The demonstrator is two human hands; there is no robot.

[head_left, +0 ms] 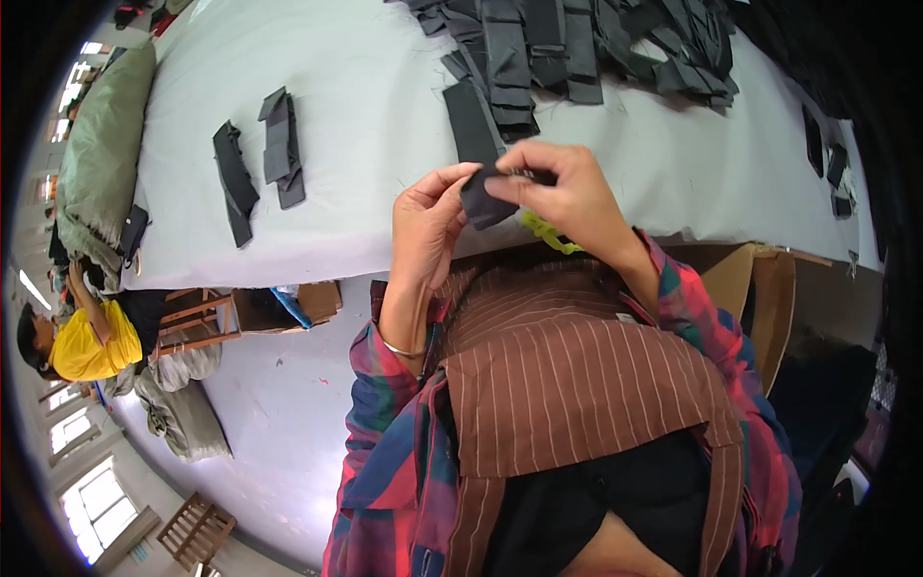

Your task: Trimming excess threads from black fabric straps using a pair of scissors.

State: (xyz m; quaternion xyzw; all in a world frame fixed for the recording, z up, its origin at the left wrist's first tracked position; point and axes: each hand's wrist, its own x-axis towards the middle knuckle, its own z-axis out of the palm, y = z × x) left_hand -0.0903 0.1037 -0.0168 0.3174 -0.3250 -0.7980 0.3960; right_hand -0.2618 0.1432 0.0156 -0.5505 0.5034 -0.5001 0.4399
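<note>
Near the front edge of the table, my two hands hold a small dark grey fabric piece (486,204) between them. My left hand (423,221) pinches its left side between thumb and fingers. Closed over its right side is my right hand (575,197), with the thumb pressed on the cloth. A thin dark thing (534,176) shows in the right palm; its kind cannot be made out. Just beyond my fingers lies a flat dark fabric strip (471,123). Below the right hand hangs a looped yellow-green cord-like thing (548,231).
A heap of dark folded strips (567,48) covers the far side of the white-covered table (356,125). Two strip bundles (284,149) lie at left. A stuffed green sack (106,144) sits on the left edge. Beyond is a person in yellow (96,346). A cardboard box (769,298) stands under the table, right.
</note>
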